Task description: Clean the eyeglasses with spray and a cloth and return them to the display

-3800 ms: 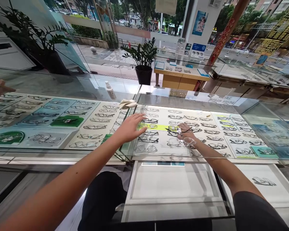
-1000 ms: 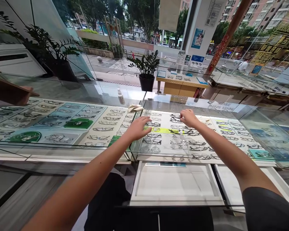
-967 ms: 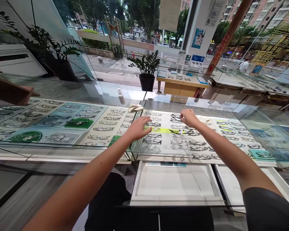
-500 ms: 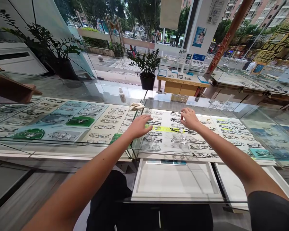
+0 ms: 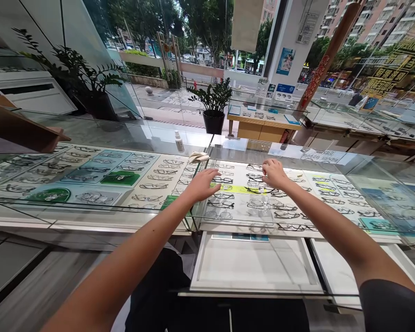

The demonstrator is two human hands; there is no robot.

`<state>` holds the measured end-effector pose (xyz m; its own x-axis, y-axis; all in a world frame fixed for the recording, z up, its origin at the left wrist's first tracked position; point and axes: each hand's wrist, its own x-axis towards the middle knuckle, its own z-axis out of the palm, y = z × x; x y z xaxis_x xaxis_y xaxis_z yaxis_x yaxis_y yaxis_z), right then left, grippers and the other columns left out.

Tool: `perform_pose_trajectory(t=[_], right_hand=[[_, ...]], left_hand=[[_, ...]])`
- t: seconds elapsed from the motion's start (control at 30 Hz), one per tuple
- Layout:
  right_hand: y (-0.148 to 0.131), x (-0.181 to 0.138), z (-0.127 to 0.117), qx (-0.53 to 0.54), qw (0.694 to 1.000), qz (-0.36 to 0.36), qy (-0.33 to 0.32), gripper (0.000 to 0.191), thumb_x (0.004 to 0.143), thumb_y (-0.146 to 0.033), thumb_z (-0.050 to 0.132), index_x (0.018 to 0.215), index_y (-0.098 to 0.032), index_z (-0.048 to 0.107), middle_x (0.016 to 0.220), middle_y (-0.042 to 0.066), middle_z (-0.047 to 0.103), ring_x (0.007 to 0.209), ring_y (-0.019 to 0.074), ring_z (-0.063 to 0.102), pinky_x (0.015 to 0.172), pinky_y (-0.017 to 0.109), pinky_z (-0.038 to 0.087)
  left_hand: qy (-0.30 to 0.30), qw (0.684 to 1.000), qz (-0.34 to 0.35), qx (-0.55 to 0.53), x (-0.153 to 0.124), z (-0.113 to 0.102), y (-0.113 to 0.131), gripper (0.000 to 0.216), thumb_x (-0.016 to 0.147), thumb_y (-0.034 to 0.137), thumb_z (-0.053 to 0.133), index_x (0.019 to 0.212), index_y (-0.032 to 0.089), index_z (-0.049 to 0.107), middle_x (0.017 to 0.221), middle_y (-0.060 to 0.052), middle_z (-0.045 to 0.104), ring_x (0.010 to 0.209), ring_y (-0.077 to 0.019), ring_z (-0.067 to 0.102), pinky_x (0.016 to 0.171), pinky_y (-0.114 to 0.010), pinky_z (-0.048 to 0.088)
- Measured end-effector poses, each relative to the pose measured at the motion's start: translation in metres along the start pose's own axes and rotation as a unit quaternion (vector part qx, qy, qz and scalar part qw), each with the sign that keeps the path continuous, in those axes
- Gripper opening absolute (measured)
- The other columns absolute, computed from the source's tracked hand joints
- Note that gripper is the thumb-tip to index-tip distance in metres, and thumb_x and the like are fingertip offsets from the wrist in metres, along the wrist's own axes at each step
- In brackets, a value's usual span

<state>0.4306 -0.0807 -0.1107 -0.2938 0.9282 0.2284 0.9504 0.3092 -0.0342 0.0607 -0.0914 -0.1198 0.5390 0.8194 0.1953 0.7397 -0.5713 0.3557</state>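
Note:
Over the glass display case, my left hand is held with its fingers stretched forward and its thumb apart, nothing visible in it. My right hand hovers to its right, fingers loosely bent and thumb apart; I see nothing held there. Between the two hands lie rows of eyeglasses, including a dark pair on a yellow strip. Clear-framed eyeglasses lie nearer to me. Whether either hand touches the glass I cannot tell. A crumpled cream cloth rests beyond my left hand.
A white spray bottle stands on the glass at the back. Below the case, a white drawer is pulled out towards me. A brown wooden object juts in at left. A potted plant stands beyond the counter.
The view has shifted slightly, so the scene sits a little lower and further right. Both hands keep nearly the same pose and place over the case.

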Motion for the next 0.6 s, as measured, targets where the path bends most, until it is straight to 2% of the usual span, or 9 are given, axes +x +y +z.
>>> perform_pose_trajectory(t=[0.23,0.5,0.6], right_hand=[[-0.011,-0.002,-0.008,-0.025,0.999,0.019,-0.004,0.02,0.086,-0.014,0.075,0.071,-0.02,0.063,0.141,0.016,0.067,0.137,0.0404,0.046,0.117,0.061,0.035],[-0.025,0.003,-0.032,-0.031,0.993,0.077,-0.085,0.008,0.087,-0.018,0.077,0.08,-0.02,0.074,0.148,0.012,0.064,0.143,0.0371,0.045,0.122,0.057,0.031],[-0.033,0.002,-0.054,-0.009,0.992,0.083,-0.095,0.002,0.087,-0.02,0.078,0.088,-0.021,0.076,0.146,0.012,0.064,0.142,0.0378,0.046,0.121,0.057,0.034]], left_hand=[[0.002,1.0,0.001,0.0,0.0,0.0,0.0,0.06,0.101,0.054,0.052,0.148,0.02,0.066,0.166,-0.013,0.058,0.155,-0.0352,0.052,0.131,-0.058,0.041],[0.004,1.0,-0.002,0.007,0.001,0.002,-0.001,0.059,0.102,0.054,0.051,0.148,0.021,0.066,0.166,-0.011,0.058,0.155,-0.0361,0.052,0.13,-0.057,0.041],[0.004,1.0,-0.004,0.005,0.0,0.002,0.0,0.059,0.102,0.054,0.051,0.148,0.021,0.066,0.166,-0.011,0.058,0.155,-0.0354,0.052,0.13,-0.057,0.041]])
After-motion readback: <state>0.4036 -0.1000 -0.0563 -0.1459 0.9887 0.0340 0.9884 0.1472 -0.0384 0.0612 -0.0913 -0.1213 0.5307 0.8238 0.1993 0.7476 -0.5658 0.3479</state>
